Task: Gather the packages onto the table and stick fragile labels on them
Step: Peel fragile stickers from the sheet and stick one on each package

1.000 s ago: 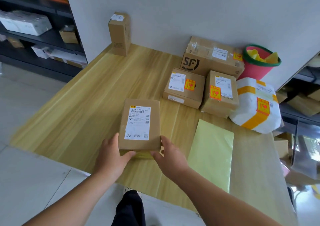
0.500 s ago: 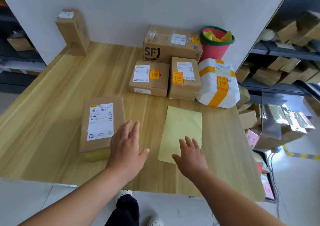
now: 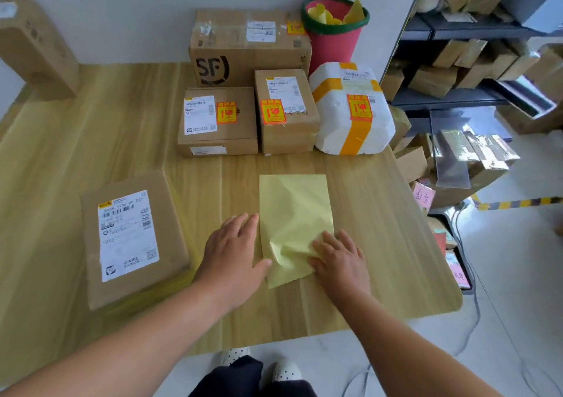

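A flat brown package (image 3: 131, 235) with a white shipping label lies at the near left of the wooden table (image 3: 91, 128); it carries no fragile label. A yellow label sheet (image 3: 292, 204) lies in the middle. My left hand (image 3: 231, 250) rests flat, fingers apart, against the sheet's left edge. My right hand (image 3: 338, 259) pinches the sheet's near right corner, which buckles. At the back, an SF box (image 3: 243, 52), two small boxes (image 3: 219, 119) (image 3: 283, 113) and a white parcel (image 3: 350, 110) each bear an orange fragile label.
A red bucket (image 3: 333, 40) with yellow scraps stands at the back right against the wall. A tall brown box (image 3: 36, 46) stands at the far left. Dark shelves (image 3: 472, 61) and floor boxes (image 3: 475, 158) crowd the table's right side.
Both hands have let go of the flat brown package and moved right onto the yellow sheet. The view has swung right. The sheet, flat before, now wrinkles under my right hand.
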Motion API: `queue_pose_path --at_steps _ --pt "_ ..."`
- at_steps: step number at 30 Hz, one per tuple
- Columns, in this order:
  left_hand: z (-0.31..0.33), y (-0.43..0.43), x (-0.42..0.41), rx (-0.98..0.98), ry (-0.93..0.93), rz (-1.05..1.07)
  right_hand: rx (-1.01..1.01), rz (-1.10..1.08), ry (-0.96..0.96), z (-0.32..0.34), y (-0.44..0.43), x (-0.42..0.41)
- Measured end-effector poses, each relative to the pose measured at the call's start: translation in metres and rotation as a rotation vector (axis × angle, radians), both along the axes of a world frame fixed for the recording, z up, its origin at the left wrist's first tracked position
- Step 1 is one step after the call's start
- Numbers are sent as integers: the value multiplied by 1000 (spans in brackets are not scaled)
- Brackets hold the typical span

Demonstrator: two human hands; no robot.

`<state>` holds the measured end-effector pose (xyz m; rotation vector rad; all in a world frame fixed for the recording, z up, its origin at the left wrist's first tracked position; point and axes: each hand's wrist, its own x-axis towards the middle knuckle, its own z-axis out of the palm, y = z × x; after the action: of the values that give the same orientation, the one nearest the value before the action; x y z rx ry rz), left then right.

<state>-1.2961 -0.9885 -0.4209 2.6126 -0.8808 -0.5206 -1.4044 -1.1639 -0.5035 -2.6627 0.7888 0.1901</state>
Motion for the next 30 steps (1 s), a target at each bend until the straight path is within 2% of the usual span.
queue_pose_path --at_steps 5,9,12,15,16,20,23,26,30 --pt "15 -7 18 -22 38 -44 -16 -65 -304 9 5 1" --pt "42 -19 39 33 15 -226 3 -27 -475 52 8 16" --pt "62 -25 54 107 -27 -407 185 -105 -445 96 10 26" --pt "86 -23 70 105 13 -435 422 -238 -440 138 1 39" --pt "90 -23 76 55 47 -399 466 -256 -452 150 -4 42" --pt "103 -31 94 -371 219 -176 651 -309 -570 189 -18 50" --pt "123 -50 97 -577 460 49 908 -454 -696 200 -34 56" --pt "134 -70 105 -586 542 181 1066 -552 -716 195 -61 65" --pt "136 -101 121 -558 618 267 1226 -532 -635 183 -99 77"
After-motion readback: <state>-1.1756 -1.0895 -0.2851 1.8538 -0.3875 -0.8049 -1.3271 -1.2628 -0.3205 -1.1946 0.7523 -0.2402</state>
